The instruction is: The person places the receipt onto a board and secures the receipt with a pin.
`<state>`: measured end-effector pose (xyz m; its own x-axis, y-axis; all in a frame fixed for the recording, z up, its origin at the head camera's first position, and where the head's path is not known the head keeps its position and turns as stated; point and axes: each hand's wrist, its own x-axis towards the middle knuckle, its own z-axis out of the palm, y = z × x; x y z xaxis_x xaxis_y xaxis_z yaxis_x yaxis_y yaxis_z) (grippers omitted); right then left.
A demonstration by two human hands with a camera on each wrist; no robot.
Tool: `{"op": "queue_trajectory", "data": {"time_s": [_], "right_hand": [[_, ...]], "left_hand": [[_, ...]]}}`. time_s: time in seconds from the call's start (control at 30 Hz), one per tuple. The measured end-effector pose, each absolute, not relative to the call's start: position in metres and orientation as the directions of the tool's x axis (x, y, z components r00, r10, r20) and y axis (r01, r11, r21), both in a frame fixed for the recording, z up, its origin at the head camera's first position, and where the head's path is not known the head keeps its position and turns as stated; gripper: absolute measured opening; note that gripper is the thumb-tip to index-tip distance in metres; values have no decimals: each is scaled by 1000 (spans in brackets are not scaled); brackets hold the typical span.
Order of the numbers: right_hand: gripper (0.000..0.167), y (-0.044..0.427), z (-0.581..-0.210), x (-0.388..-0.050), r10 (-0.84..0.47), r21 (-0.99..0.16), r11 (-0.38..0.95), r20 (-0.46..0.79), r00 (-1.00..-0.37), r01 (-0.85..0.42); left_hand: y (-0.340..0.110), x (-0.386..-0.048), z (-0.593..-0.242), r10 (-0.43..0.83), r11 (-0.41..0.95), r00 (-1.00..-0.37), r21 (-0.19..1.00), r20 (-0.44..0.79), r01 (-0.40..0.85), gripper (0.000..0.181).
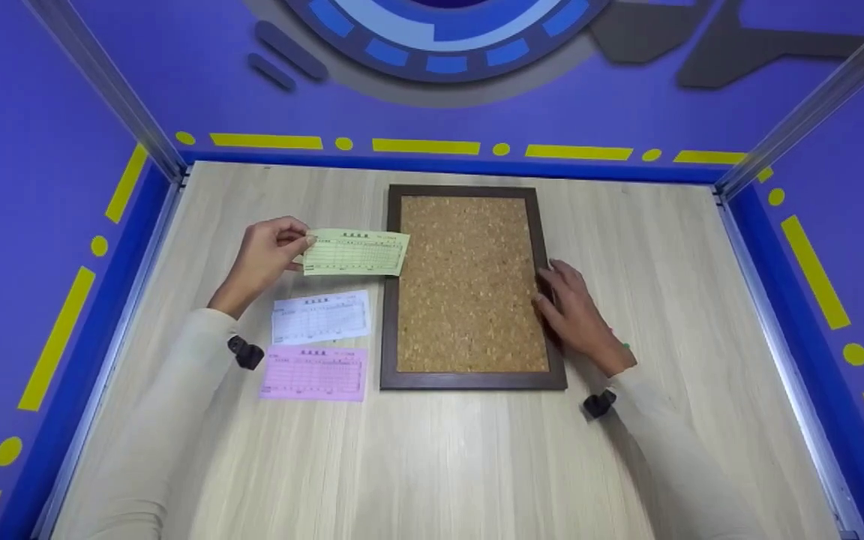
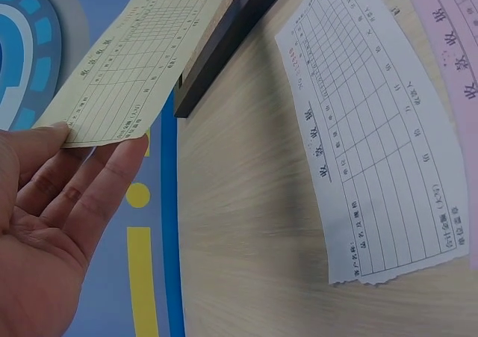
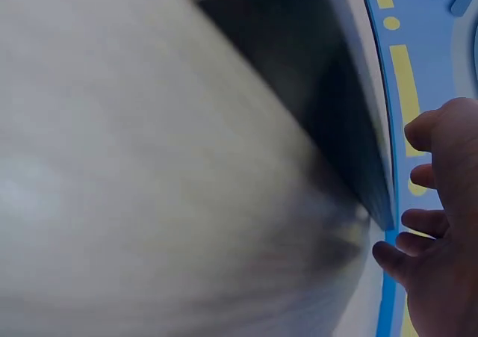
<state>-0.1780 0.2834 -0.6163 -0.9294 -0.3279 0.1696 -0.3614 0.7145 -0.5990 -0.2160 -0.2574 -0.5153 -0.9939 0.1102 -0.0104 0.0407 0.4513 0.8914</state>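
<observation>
My left hand (image 1: 267, 251) pinches the left end of a green receipt slip (image 1: 355, 253) between thumb and fingers. The slip is raised off the table, its right end over the left rim of a dark-framed cork board (image 1: 469, 285). In the left wrist view the thumb lies on the printed face of the green slip (image 2: 138, 68), with fingers behind it. My right hand (image 1: 574, 315) is at the board's right rim, fingers loosely bent; whether they touch it I cannot tell. In the right wrist view that hand (image 3: 448, 225) holds nothing.
A white receipt slip (image 1: 321, 318) lies left of the board, below the left hand. Just nearer, a pink receipt slip (image 1: 314, 375) lies against it. Everything is on a pale wood-grain table (image 1: 432, 465), with blue panels (image 1: 462, 120) at the back and sides.
</observation>
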Motion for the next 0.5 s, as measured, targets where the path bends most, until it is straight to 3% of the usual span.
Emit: {"op": "queue_trajectory", "data": {"time_s": [0.5], "right_hand": [[46,254,-596,-181,-402,-534,668,328,-855,-519]], "left_hand": [[-246,-215,-515,125,409,-992,912,-23,31,17]]}}
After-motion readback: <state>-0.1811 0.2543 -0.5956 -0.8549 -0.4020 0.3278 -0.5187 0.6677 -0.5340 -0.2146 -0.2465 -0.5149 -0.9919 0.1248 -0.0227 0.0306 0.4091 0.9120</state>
